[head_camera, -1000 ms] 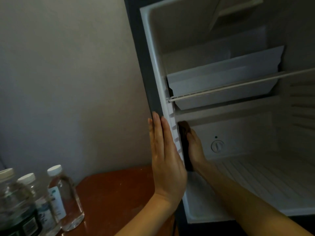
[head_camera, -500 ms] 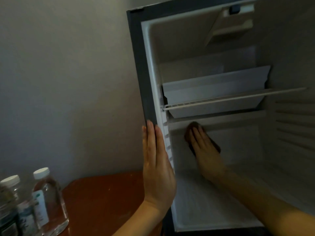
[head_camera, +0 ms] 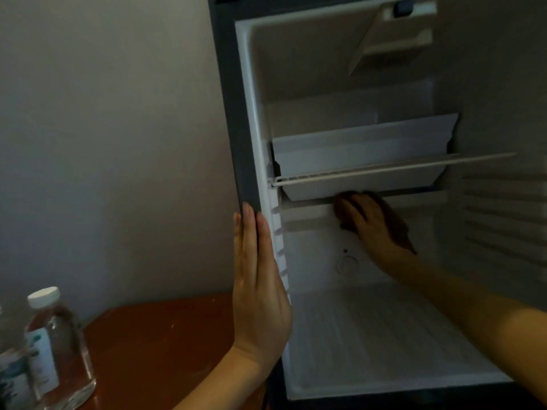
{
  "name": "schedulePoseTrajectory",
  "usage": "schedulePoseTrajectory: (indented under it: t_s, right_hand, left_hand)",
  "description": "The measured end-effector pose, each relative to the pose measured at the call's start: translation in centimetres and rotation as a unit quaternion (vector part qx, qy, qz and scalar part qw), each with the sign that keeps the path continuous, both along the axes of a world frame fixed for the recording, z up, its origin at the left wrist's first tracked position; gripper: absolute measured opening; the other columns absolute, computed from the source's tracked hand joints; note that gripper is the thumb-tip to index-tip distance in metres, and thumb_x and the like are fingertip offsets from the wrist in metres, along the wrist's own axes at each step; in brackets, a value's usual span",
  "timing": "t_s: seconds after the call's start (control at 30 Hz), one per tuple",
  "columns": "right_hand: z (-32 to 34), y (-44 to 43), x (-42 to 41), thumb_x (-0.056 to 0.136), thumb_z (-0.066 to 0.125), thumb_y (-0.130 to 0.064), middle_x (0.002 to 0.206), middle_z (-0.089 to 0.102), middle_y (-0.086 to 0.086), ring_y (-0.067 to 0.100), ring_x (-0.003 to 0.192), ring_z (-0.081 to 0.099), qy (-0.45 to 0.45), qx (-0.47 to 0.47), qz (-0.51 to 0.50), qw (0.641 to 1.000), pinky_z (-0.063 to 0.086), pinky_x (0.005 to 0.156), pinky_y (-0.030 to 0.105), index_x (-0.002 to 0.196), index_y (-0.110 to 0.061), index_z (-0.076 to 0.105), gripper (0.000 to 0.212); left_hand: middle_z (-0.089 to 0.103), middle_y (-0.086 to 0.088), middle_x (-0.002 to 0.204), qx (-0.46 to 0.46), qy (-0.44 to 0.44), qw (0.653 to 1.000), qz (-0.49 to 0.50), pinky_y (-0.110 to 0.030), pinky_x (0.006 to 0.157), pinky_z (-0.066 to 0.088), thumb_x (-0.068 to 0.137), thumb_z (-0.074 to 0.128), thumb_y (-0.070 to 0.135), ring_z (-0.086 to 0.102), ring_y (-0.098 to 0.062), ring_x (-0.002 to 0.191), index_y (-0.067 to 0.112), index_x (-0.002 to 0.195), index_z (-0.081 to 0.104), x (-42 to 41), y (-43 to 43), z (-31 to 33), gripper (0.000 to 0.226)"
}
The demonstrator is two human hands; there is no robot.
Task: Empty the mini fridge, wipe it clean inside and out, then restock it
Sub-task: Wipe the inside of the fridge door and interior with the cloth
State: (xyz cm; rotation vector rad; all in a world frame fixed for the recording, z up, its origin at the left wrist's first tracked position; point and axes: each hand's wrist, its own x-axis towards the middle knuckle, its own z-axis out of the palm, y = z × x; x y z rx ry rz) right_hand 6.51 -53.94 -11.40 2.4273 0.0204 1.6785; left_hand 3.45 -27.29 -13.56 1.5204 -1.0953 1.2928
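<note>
Left hand (head_camera: 260, 291) upright, fingers (head_camera: 250, 229) straight; right hand (head_camera: 371, 224) extended forward, pressing flat.

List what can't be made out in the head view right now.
All in the head view:
cloth: mostly under the right hand, extent hidden.
dial on the back wall: too dim and small to read.
label on the white-capped bottle: blurred.
second bottle: cut off by the left edge.
mini fridge: right side cut off by the right edge.
</note>
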Motion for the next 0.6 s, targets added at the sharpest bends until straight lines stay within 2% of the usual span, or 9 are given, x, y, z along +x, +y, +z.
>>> schedulePoseTrajectory:
  t_s: [0.03,0.07,0.13,0.2,0.27,0.37,0.5,0.53,0.6]
  right_hand:
    - [0.4,-1.4,-1.2,0.095,0.042,-0.046,0.136,0.05,0.021,0.036,0.132,0.04,-0.007,0.015,-0.023,1.0,0.026,0.114,0.035,0.125,-0.006,0.058,0.053]
    - [1.0,-2.1,-2.6,0.096,0.044,-0.043,0.134,0.051,0.019,0.034,0.129,0.043,-0.006,0.037,-0.053,0.998,0.032,0.11,0.033,0.125,-0.007,0.057,0.048]
    - [1.0,-3.8,-4.1,0.097,0.055,-0.025,0.133,0.051,0.018,0.036,0.125,0.045,0.025,0.082,-0.08,0.993,0.035,0.106,0.037,0.131,-0.006,0.053,0.039]
    - [0.3,-4.4,-4.1,0.089,0.066,-0.013,0.128,0.054,0.024,0.044,0.113,0.052,0.01,0.078,-0.097,0.992,0.043,0.099,0.047,0.134,-0.004,0.05,0.049]
    - [0.1,-2.9,-2.7,0.083,0.07,-0.008,0.122,0.058,0.024,0.045,0.105,0.057,-0.005,0.094,-0.072,0.993,0.047,0.09,0.047,0.13,-0.003,0.055,0.05]
    - [0.8,3.1,0.9,0.074,0.077,-0.007,0.12,0.062,0.016,0.037,0.104,0.058,-0.009,0.034,-0.021,0.999,0.05,0.086,0.041,0.126,-0.008,0.061,0.054]
    - [1.6,9.1,4.3,0.068,0.079,-0.005,0.103,0.066,0.013,0.031,0.09,0.063,0.001,0.029,0.05,0.998,0.054,0.074,0.037,0.105,-0.007,0.068,0.038]
    - [1.6,9.1,4.2,0.071,0.076,-0.004,0.106,0.066,0.014,0.031,0.093,0.062,0.008,0.022,0.059,0.998,0.055,0.076,0.038,0.106,-0.006,0.068,0.036]
    - [1.2,7.0,3.0,0.08,0.063,-0.008,0.119,0.062,0.012,0.029,0.107,0.056,0.017,-0.036,0.064,0.997,0.05,0.088,0.036,0.116,-0.007,0.065,0.036]
  left_hand:
    - [-0.01,0.011,0.161,0.0,0.0,1.0,0.002,-0.03,0.121,0.006,0.102,0.018,0.011,0.0,-0.023,0.149,0.026,0.153,-0.005,0.0,-0.1,0.0,0.059]
    - [-0.009,0.011,0.161,0.0,0.002,1.0,0.004,-0.029,0.12,0.005,0.101,0.019,0.01,0.0,-0.023,0.149,0.026,0.153,-0.005,0.0,-0.1,0.0,0.06]
    - [-0.009,0.011,0.161,-0.001,0.005,1.0,0.003,-0.027,0.12,0.004,0.1,0.02,0.008,0.0,-0.021,0.149,0.026,0.153,-0.005,0.0,-0.1,-0.1,0.061]
    - [-0.009,0.012,0.161,-0.002,0.007,1.0,0.004,-0.025,0.12,0.003,0.099,0.021,0.006,-0.001,-0.02,0.149,0.026,0.153,-0.006,0.0,-0.1,-0.1,0.063]
    - [-0.009,0.011,0.161,-0.001,0.005,1.0,0.009,-0.025,0.12,0.003,0.099,0.022,0.006,-0.001,-0.02,0.149,0.027,0.153,-0.006,0.0,-0.1,0.0,0.065]
    - [-0.009,0.011,0.161,-0.001,0.001,1.0,0.012,-0.026,0.12,0.003,0.099,0.022,0.007,-0.001,-0.02,0.149,0.025,0.153,-0.006,0.0,-0.1,0.0,0.064]
    - [-0.01,0.011,0.161,0.007,-0.001,1.0,0.02,-0.029,0.12,0.004,0.098,0.022,0.005,-0.001,-0.02,0.149,0.026,0.153,-0.008,0.0,0.1,0.0,0.066]
    - [-0.01,0.011,0.161,0.009,-0.001,1.0,0.021,-0.028,0.12,0.004,0.098,0.023,0.004,-0.001,-0.02,0.149,0.025,0.153,-0.008,0.1,0.1,0.0,0.067]
    - [-0.01,0.01,0.161,0.008,-0.005,1.0,0.022,-0.027,0.12,0.003,0.097,0.024,0.004,-0.002,-0.021,0.149,0.024,0.153,-0.008,0.1,0.1,-0.1,0.068]
